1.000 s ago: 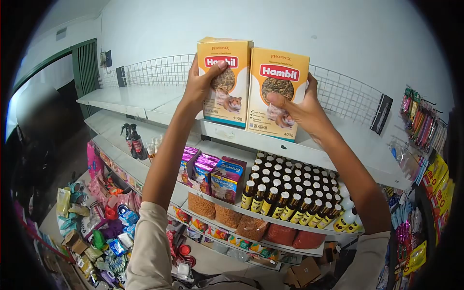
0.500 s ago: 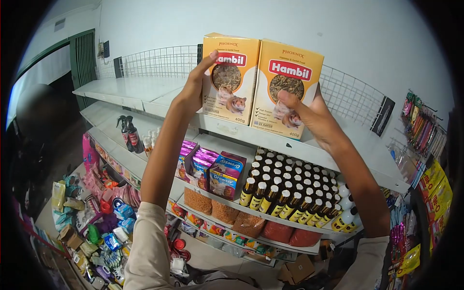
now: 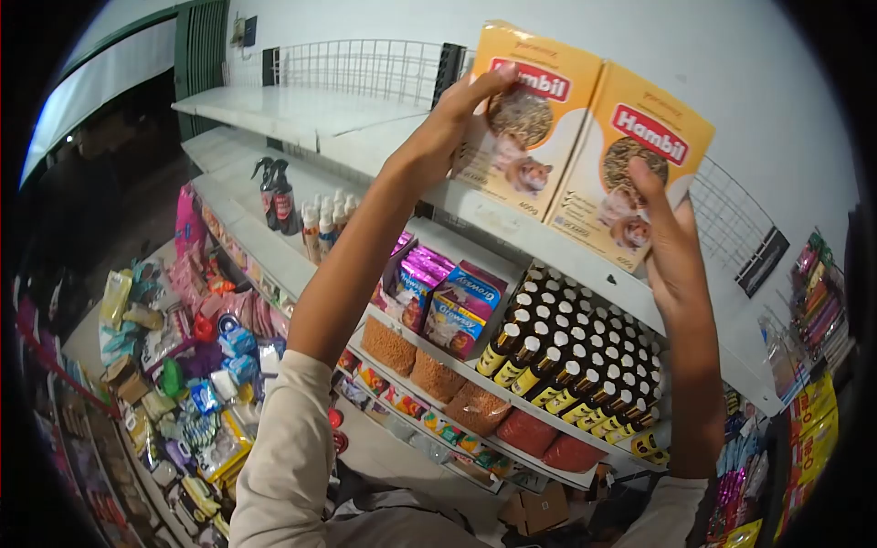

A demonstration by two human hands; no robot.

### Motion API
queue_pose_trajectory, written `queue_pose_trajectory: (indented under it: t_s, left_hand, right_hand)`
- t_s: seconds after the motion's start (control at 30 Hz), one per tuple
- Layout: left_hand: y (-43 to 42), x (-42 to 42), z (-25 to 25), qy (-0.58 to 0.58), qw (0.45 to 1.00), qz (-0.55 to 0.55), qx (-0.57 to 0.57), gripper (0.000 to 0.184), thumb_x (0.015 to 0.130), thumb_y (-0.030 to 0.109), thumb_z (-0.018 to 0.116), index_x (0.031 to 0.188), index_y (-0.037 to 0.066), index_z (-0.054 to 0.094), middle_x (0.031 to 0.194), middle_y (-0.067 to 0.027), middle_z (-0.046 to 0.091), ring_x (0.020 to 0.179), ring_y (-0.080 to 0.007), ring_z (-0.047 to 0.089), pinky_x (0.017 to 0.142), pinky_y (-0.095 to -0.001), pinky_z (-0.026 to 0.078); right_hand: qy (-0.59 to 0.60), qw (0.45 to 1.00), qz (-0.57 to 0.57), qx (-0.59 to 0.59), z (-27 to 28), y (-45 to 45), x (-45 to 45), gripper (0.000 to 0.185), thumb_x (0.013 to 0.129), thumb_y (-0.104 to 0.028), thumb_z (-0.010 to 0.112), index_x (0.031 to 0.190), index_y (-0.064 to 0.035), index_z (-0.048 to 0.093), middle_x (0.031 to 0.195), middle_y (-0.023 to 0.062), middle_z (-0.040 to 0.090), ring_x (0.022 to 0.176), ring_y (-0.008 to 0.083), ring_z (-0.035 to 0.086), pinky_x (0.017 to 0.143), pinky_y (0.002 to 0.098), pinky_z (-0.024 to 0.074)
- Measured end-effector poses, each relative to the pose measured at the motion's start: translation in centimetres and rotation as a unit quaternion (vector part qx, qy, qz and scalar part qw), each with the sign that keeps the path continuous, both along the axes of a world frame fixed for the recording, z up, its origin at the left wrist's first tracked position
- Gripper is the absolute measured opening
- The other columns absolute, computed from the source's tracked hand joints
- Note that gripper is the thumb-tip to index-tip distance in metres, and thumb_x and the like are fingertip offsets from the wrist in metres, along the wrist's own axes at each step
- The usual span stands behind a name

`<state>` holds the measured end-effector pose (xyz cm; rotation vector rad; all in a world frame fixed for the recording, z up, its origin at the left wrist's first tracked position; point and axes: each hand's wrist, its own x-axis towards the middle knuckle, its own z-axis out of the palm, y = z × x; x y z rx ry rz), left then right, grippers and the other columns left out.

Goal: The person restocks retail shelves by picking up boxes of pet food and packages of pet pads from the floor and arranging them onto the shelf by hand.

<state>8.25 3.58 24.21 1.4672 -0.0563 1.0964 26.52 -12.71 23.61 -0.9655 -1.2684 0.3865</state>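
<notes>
— Starting nearest, just past the beige cloth sleeves [image 3: 292, 438]: holding what?

— Gripping with the left hand [image 3: 445, 128] a yellow-and-white cardboard box [image 3: 548, 123] with a red "Hambil" label and a round window; pressing the thumb across the front, over the start of the label

— And on the other side?

— Clasping with the right hand [image 3: 674, 237] a matching yellow-and-white cardboard box [image 3: 614, 160]; laying the thumb over the lower window, with the palm at the outer side. Spread moderately wide, both hands, to judge by the thumbs; impossible to tell the exact set of the fingers behind the cardboard

— Held where, exactly?

— Raised side by side, fronts facing back, leaning to one side, in front of the long white metal upper shelf [image 3: 365, 119]. Hard to tell about any contact with it

— Best handled how?

— Probably by squeezing inward from both outer sides, evenly, to stop any slip along the shared edge; by pressing lightly near the windows, to avoid denting the fronts; by levelling both lower edges together

— Anything lower down, and beyond?

— Below, clear bags of orange-brown pellets [image 3: 436, 374], a purple-and-blue cardboard carton [image 3: 461, 310] and close rows of dark bottles with white caps and yellow labels [image 3: 575, 352]. Off to the left, black plastic spray bottles [image 3: 277, 196]; farther back, white wire mesh [image 3: 365, 73] against a pale plain wall [image 3: 776, 119]
</notes>
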Motion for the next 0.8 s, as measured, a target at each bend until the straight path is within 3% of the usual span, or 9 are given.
queue_pose_trajectory:
  t_s: [0.2,0.37,0.4,0.47,0.5,0.57,0.6,0.67,0.8]
  left_hand:
    - [3.7,0.4,-1.9,-0.078,0.985,0.146,0.045,0.076,0.091,0.061,0.044,0.137,0.0,0.041,0.128,-0.0166,0.056,0.115,-0.0273,0.057,0.1,-0.037,0.043]
    - [0.0,-5.3,-7.6,-0.202,0.915,0.329,0.115,0.06,0.096,0.05,0.039,0.127,-0.001,0.049,0.123,-0.0192,0.058,0.114,-0.0307,0.057,0.099,-0.0417,0.043]
    - [-0.8,-6.8,-10.1,-0.252,0.909,0.315,0.105,0.054,0.097,0.046,0.038,0.121,0.0,0.052,0.119,-0.0189,0.06,0.111,-0.0306,0.059,0.097,-0.0425,0.044]
    - [-2.4,-8.9,-16.6,-0.323,0.913,0.251,-0.002,0.039,0.097,0.04,0.039,0.102,0.004,0.055,0.095,-0.0143,0.063,0.093,-0.0274,0.062,0.086,-0.0415,0.049]
    - [-3.3,-10.0,-20.0,-0.336,0.905,0.253,-0.065,0.035,0.098,0.037,0.039,0.096,0.006,0.053,0.085,-0.0119,0.06,0.083,-0.0259,0.061,0.08,-0.0401,0.049]
    - [-4.1,-10.5,-27.3,-0.343,0.888,0.268,-0.15,0.031,0.098,0.035,0.038,0.09,0.008,0.051,0.075,-0.0094,0.057,0.073,-0.0245,0.059,0.073,-0.0387,0.05]
    - [-4.3,-10.3,-31.6,-0.368,0.882,0.232,-0.181,0.033,0.099,0.035,0.038,0.086,0.007,0.049,0.074,-0.0093,0.058,0.071,-0.0215,0.06,0.072,-0.0361,0.051]
    - [-6.5,-10.4,-36.7,-0.394,0.862,0.216,-0.235,0.036,0.1,0.036,0.039,0.082,0.007,0.048,0.072,-0.0091,0.058,0.069,-0.0185,0.061,0.071,-0.0336,0.052]
    - [-10.1,-9.9,-37.8,-0.283,0.821,0.211,-0.448,0.05,0.099,0.052,0.038,0.107,0.004,0.052,0.091,-0.0153,0.065,0.081,-0.0235,0.064,0.076,-0.0348,0.052]
  right_hand:
    - [0.013,0.998,0.025,-0.049,-0.7,-2.7,-0.4,0.058,0.091,-0.031,0.066,0.137,-0.0062,0.041,0.122,0.0078,0.057,0.102,0.0131,0.058,0.08,0.0251,0.0492]
    - [-0.154,0.963,-0.219,-0.012,-3.9,-7.9,-1.6,0.079,0.089,-0.027,0.064,0.151,-0.0036,0.021,0.153,0.0178,0.027,0.138,0.0273,0.033,0.111,0.0393,0.029]
    - [0.002,0.994,-0.067,0.091,-4.7,-9.1,-1.9,0.077,0.089,-0.028,0.063,0.15,-0.0034,0.022,0.153,0.018,0.027,0.139,0.03,0.033,0.11,0.0433,0.029]
    - [0.32,0.883,0.221,0.265,-6.2,-10.7,-2.5,0.075,0.088,-0.028,0.062,0.149,-0.0029,0.025,0.153,0.0184,0.028,0.139,0.0353,0.032,0.109,0.0513,0.029]
    - [0.326,0.886,0.221,0.246,-7.6,-10.9,-3.2,0.075,0.088,-0.028,0.062,0.149,-0.0029,0.025,0.153,0.0184,0.028,0.139,0.0353,0.032,0.109,0.0513,0.029]
    - [-0.123,0.961,-0.228,0.095,-10.7,-10.7,-6.3,0.063,0.098,-0.038,0.047,0.142,0.0057,0.034,0.143,0.0226,0.042,0.126,0.0364,0.048,0.102,0.042,0.0421]
    - [-0.128,0.964,-0.223,0.071,-11.7,-9.8,-6.8,0.063,0.098,-0.038,0.047,0.142,0.0057,0.034,0.143,0.0226,0.042,0.126,0.0364,0.048,0.102,0.042,0.0421]
    - [-0.425,0.843,0.33,-0.009,-13.4,-6.5,-8.0,0.071,0.085,-0.027,0.065,0.144,-0.0016,0.035,0.145,0.0245,0.039,0.134,0.042,0.038,0.106,0.0523,0.0338]
    - [-0.282,0.897,0.323,-0.11,-24.4,2.3,-19.2,0.055,0.086,-0.018,0.065,0.135,0.0016,0.049,0.142,0.0221,0.045,0.133,0.037,0.041,0.107,0.0459,0.0337]
